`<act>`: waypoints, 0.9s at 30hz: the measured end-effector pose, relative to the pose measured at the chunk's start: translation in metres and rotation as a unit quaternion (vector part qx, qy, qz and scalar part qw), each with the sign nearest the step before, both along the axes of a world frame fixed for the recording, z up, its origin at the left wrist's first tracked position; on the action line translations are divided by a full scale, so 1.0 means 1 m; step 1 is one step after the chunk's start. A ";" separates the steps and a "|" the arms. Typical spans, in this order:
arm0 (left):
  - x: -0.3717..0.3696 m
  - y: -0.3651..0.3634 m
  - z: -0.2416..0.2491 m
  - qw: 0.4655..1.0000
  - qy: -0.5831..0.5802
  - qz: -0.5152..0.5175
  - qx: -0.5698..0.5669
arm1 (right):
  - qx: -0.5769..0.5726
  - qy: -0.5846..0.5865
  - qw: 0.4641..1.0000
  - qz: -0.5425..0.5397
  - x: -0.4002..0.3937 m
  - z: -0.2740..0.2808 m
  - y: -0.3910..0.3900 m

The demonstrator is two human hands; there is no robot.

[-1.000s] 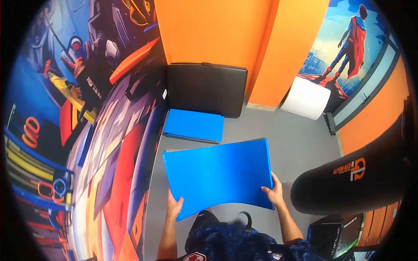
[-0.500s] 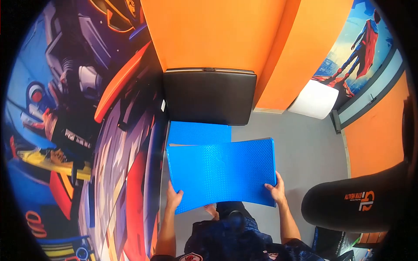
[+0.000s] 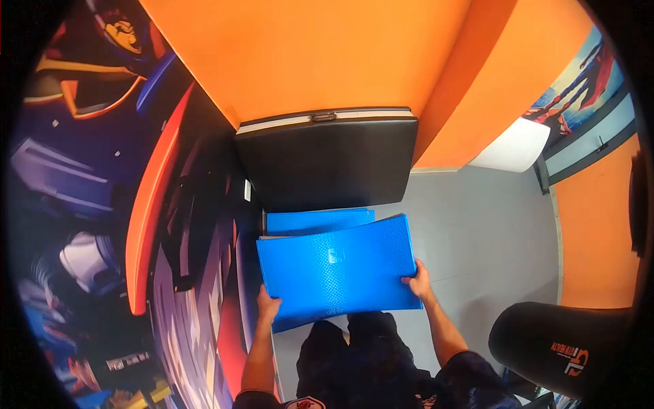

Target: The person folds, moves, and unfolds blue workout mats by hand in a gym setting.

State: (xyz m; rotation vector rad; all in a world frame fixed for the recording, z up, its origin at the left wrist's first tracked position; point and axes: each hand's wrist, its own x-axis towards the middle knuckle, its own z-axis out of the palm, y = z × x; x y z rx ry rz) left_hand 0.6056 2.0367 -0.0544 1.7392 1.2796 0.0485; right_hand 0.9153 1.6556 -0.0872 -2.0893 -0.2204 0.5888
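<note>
Between my two hands I hold a wide blue mat (image 3: 368,262) with a dimpled surface and a slight bow across its middle. Its left edge is gripped by my left hand (image 3: 270,306), thumb over the top face and fingers hidden behind. On the opposite edge my right hand (image 3: 419,280) clasps it the same way, thumb on top. Just beyond it, a second blue mat (image 3: 320,221) lies on the floor, partly covered by the held one in this view. A folded black case-like pad (image 3: 327,163) with a handle on its top edge stands behind them against the orange wall.
A mural-covered wall (image 3: 197,273) runs close along my left. To the right hangs a black punching bag (image 3: 538,347) with orange lettering. A white rounded object (image 3: 514,146) stands by the far right wall. Grey floor (image 3: 477,232) stretches between them.
The held mat has come nearer the floor mat and tilted slightly, its right side shifting left. My view has turned and moved closer to the black pad; both hands keep their hold.
</note>
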 end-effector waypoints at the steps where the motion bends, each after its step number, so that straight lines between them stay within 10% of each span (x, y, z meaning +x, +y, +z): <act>1: 0.005 0.014 -0.012 1.000 0.007 -0.002 -0.011 | -0.020 -0.010 1.000 0.018 0.006 -0.008 0.012; 27: 0.067 0.259 -0.430 0.980 0.018 0.083 -0.180 | -0.243 0.132 0.961 -0.017 0.064 -0.378 0.128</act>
